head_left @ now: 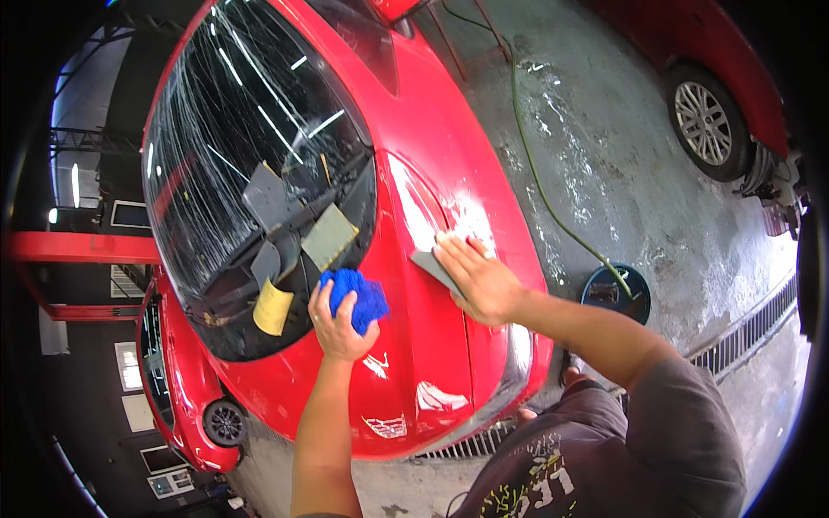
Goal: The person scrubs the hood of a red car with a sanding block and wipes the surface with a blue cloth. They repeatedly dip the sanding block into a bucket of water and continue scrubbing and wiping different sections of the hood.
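My left hand (343, 326) grips the blue cloth (366, 304), likely soft, best bunched, near the red panel (436, 350), where my right hand (479, 281) lies flat-fingered over the pad (434, 268), probably light, best palmed.

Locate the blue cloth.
Head view, left of centre: the blue cloth is gripped in the left hand, right of the curled yellow sheet.

Red car (440, 354) mid-frame: yellow sheet (273, 309), olive sheet (329, 237), grey sheets (266, 198) on windshield (229, 147) base, left of centre. Wet grey floor (622, 198) at right: green hose (515, 86), dark bucket (596, 298).
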Demonstrator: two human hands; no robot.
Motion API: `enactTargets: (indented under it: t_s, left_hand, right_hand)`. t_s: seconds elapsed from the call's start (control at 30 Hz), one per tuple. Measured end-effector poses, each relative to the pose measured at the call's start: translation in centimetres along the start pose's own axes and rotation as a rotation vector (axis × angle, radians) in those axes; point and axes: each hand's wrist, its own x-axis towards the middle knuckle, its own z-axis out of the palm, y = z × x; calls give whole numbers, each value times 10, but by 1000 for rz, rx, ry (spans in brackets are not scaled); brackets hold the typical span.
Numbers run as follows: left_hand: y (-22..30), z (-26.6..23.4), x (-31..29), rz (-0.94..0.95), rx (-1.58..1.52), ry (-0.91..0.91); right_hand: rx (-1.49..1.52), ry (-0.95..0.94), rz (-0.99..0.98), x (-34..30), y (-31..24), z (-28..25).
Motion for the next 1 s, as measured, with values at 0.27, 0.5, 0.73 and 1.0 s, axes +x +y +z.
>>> enactTargets:
  t_s: [0.27,0.5,0.73,1.0]
  left_hand:
    - [3,-3,-1,17,22,43]
    - [8,6,9,45,22,125]
    - [-1,5,-3,21,77,188]
    - [14,8,4,84,53,250]
  right_hand:
    - [116,334,242,81,-34,-32]
    - [-14,372,336,25,-77,44]
    - [-174,-11,542,-187,-271,192]
    - [-84,431,593,-36,-167,107]
